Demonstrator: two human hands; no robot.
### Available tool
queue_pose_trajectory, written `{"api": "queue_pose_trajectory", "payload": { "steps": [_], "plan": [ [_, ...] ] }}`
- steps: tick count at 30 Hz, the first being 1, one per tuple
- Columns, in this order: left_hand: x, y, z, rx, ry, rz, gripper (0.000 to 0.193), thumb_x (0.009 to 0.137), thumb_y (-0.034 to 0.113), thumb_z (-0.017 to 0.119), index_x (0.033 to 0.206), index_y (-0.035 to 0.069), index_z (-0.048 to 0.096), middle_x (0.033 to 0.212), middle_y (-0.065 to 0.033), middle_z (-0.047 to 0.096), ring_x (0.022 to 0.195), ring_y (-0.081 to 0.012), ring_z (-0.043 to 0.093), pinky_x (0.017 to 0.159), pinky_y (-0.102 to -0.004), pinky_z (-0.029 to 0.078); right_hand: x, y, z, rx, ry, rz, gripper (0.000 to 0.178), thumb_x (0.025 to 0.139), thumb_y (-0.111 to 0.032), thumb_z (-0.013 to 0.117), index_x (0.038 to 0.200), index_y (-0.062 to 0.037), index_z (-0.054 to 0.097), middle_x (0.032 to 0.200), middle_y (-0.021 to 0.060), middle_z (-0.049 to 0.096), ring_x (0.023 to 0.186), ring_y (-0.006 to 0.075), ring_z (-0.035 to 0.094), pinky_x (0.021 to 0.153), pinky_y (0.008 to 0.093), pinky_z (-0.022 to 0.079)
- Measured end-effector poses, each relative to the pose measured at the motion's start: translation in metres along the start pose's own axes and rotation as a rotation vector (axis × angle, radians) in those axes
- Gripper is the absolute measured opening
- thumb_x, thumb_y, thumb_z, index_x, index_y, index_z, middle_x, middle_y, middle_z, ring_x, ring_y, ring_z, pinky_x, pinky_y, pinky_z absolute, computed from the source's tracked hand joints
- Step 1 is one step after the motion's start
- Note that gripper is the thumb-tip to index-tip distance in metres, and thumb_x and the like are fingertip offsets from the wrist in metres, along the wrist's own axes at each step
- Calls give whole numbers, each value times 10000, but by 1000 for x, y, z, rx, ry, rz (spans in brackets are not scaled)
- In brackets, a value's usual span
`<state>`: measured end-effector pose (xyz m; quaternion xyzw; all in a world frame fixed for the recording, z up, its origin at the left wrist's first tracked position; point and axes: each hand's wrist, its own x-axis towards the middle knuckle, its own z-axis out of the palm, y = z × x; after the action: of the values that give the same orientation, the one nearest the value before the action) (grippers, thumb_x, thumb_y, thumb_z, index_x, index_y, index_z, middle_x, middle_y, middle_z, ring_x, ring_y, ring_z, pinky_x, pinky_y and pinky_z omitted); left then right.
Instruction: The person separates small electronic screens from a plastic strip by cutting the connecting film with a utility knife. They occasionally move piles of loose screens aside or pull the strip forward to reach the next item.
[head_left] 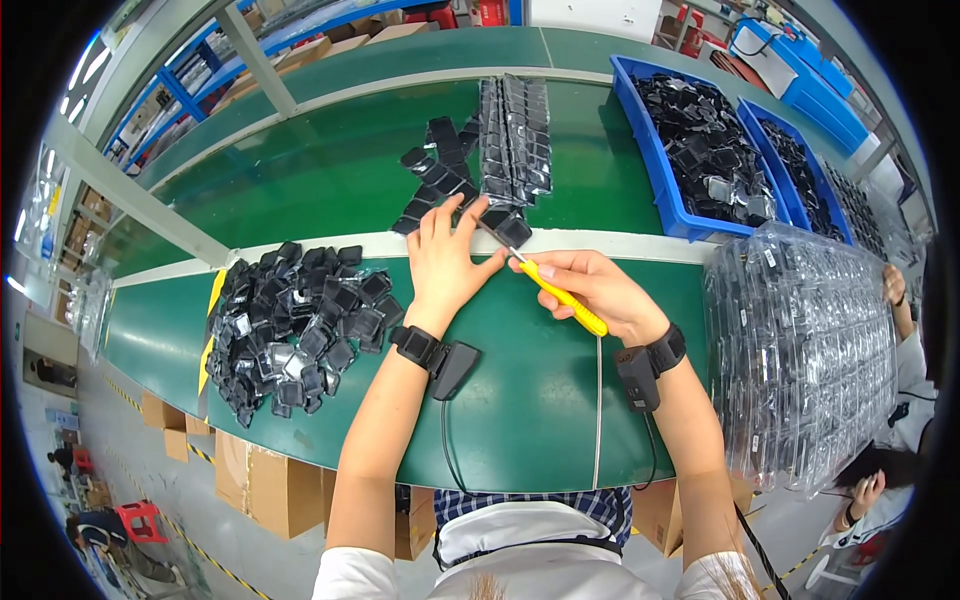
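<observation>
In my right hand (595, 290) is a yellow-handled screwdriver (567, 297), its thin metal shaft pointing up and left at a black square piece (514, 232). My left hand (447, 255) has its fingers spread, the fingertips resting at the near end of a strip of black square pieces (440, 178). More such strips lie crossed beside it, on the white rail and the green surface beyond. Just past my fingers stand clear plastic strips (515, 135) in a row. A pile of loose black square pieces (300, 325) lies to my left.
Blue bins (665, 195) full of black pieces stand at the far right. A tall stack of clear plastic trays (800, 350) is on my right, with another person (905, 370) beyond it. Cardboard boxes (270, 485) sit below the green table (520, 420).
</observation>
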<state>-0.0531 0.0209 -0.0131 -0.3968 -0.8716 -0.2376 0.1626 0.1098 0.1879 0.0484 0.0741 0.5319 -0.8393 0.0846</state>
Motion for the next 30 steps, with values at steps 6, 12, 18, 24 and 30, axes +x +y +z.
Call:
{"api": "queue_pose_trajectory", "payload": {
  "steps": [6,12,18,24,30],
  "plan": [
    [3,7,14,103,-66,31,788,754,519,844,1426,184,606,1565,-153,469,1475,-360,365,1126,-558,298,3,8,-6,-21,26,-13,378,1087,-184,591,1401,24,622,882,8,623,744,73,597,616,209,502],
    [11,11,21,-4,-22,20,582,798,464,836,1272,161,686,1494,-127,532,1427,-346,418,1096,-542,341,3,7,-6,-45,37,15,384,1079,-179,606,1408,19,623,943,-20,592,753,83,566,622,223,476],
    [15,9,13,-181,151,-66,161,926,245,765,1001,102,775,1260,-42,665,1144,-286,585,923,-388,493,1,1,-9,-33,44,-23,374,1079,-172,603,1397,23,629,976,-12,628,745,78,572,614,216,474],
    [9,0,8,-557,244,-259,230,1001,256,725,1105,51,732,974,-88,727,732,-145,668,655,-304,515,2,-2,-19,-96,115,-87,366,1081,-171,598,1379,38,632,929,0,633,743,65,571,600,191,464],
    [-21,-4,-17,-451,185,80,186,966,180,744,1113,66,742,1166,-113,768,825,-213,756,737,-349,604,-4,-7,-34,-134,218,-152,389,1076,-221,616,1375,26,639,878,-7,617,733,55,552,599,200,448]
  ]
}}
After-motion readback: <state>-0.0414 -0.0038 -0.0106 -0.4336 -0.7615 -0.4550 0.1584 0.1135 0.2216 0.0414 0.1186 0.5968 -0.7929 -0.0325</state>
